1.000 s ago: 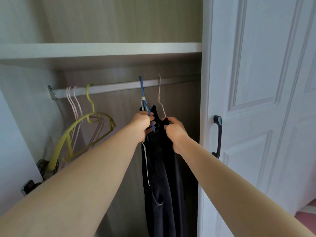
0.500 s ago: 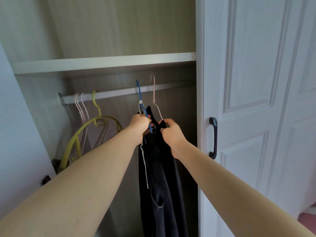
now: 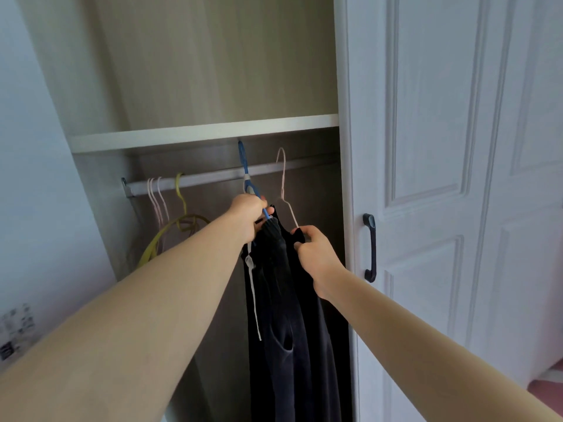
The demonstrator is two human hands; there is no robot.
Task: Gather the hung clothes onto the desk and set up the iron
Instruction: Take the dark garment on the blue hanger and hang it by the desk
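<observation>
Reaching into the open wardrobe, I have both hands up at the tops of the dark clothes. My left hand is curled shut around the neck of the blue hanger, fingers pressed together over it, with the white drawstring dangling just below my fist. My right hand is pinching the dark fabric at the shoulder of the pale wire hanger, thumb and fingertips closed on the cloth. Both hooks stand at the height of the rail; the blue one reaches up past it toward the shelf, and I cannot tell whether either hook is bearing on the rail or already clear of it.

The dark clothes hang straight down between my forearms, inside the wardrobe, close beside the closed white door with its black handle. To the left on the rail are a yellow hanger and a few thin pale hangers, all bare as far as I can see.

As I judge it, the task is barely begun: the garments are in my grip but not yet out of the wardrobe. What is left is unhooking them, carrying them to the desk, and setting up the iron. Neither desk nor iron shows from here, so I cannot say anything about their state.
</observation>
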